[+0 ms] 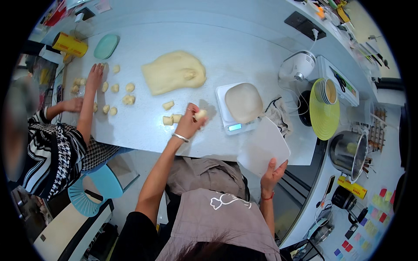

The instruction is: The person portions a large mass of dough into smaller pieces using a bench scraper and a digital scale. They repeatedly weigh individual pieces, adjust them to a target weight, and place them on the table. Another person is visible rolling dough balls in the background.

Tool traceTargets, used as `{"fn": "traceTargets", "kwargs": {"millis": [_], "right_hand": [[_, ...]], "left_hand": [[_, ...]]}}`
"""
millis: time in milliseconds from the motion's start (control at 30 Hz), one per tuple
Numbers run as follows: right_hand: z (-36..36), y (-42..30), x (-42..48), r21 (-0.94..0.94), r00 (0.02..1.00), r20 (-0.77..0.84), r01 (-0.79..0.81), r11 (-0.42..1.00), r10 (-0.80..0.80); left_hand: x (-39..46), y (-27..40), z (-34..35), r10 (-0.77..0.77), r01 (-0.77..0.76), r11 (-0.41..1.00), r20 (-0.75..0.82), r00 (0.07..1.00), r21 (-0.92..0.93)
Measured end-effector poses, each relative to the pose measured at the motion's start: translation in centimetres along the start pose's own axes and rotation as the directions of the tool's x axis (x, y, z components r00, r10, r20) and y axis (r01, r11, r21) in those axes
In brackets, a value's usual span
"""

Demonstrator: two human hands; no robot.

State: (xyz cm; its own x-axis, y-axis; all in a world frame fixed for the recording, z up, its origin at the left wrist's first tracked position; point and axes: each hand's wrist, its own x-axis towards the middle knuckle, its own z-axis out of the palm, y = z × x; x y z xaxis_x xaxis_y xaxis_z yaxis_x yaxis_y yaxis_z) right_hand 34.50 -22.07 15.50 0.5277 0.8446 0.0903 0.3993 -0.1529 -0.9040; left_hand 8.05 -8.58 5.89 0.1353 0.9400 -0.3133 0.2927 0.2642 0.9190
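Note:
Between the fingers of my left hand is a small lump of dough, held over the white table. Cut dough pieces lie just left of that hand. My right hand grips a white dough scraper by its lower corner, tilted over the table's front edge. Behind the scraper stands a white kitchen scale with its display lit. A shallow beige dish rests on the scale. Farther back, a large flat slab of dough spreads over the tabletop.
At the left, a co-worker's hand touches dough among several small pieces. A green dish and a yellow wrap box stand behind. To the right are a cloth, a hand mixer, a yellow-green plate and a metal pot.

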Motion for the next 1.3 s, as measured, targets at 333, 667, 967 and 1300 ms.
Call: {"fn": "traceTargets", "kwargs": {"millis": [333, 667, 967, 1300], "right_hand": [[-1.3, 0.5, -1.2, 0.051, 1.0, -0.017, -0.021, 0.998, 0.022], [-0.3, 3.2, -3.5, -0.443, 0.926, 0.242, 0.371, 0.816, -0.29], [4.1, -0.3, -4.7, -0.146, 0.854, 0.435, 0.38, 0.914, -0.286], [0.0, 0.1, -3.7, -0.121, 1.0, 0.018, 0.006, 0.993, -0.004]], "left_hand": [[3.0, 6.8, 5.6, 0.426, -0.396, 0.79, 0.045, 0.904, 0.469], [-2.4, -7.6, -6.2, 0.238, -0.079, 0.735, -0.147, 0.96, 0.673], [-1.2, -14.1, -9.5, -0.027, 0.01, 0.998, -0.331, 0.943, -0.054], [1.2, -0.3, -1.0, -0.236, 0.272, 0.787, 0.137, 0.962, -0.553]]}}
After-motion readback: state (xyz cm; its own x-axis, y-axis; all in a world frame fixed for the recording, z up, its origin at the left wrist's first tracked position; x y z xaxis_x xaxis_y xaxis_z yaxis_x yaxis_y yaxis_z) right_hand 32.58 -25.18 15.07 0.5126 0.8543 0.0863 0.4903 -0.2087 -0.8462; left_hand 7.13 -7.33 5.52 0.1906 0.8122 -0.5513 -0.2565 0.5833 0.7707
